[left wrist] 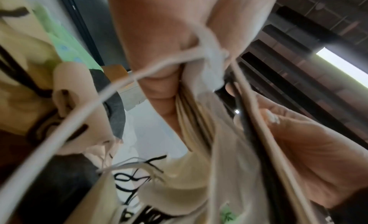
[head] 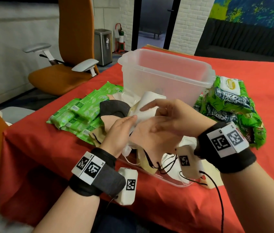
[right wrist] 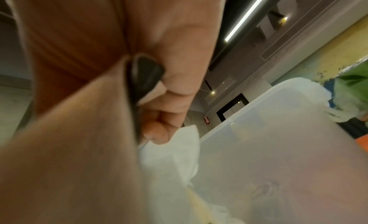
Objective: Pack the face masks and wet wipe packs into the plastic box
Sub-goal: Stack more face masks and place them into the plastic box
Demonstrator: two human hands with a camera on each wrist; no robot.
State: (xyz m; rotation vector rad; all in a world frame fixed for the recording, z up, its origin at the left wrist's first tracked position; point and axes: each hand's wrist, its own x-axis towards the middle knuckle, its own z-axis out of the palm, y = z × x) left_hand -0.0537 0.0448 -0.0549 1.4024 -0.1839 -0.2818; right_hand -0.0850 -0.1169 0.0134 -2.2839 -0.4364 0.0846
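I see a frosted, smooth plastic box [head: 164, 73], soft matt cloth masks [head: 143, 108], glossy green plastic-film wipe packs [head: 82, 113], a matt red tablecloth [head: 166, 207] and a brushed metal bin [head: 103, 46].

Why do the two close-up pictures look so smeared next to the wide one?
Head view: mostly sharp and evenly lit, with wide-angle bending at the edges; the plastic box and green wipe packs read clearly. Left wrist view: the masks and a white ear loop sit too close, so they blur. Right wrist view: a tan mask fills the frame, soft; a ceiling light glares.
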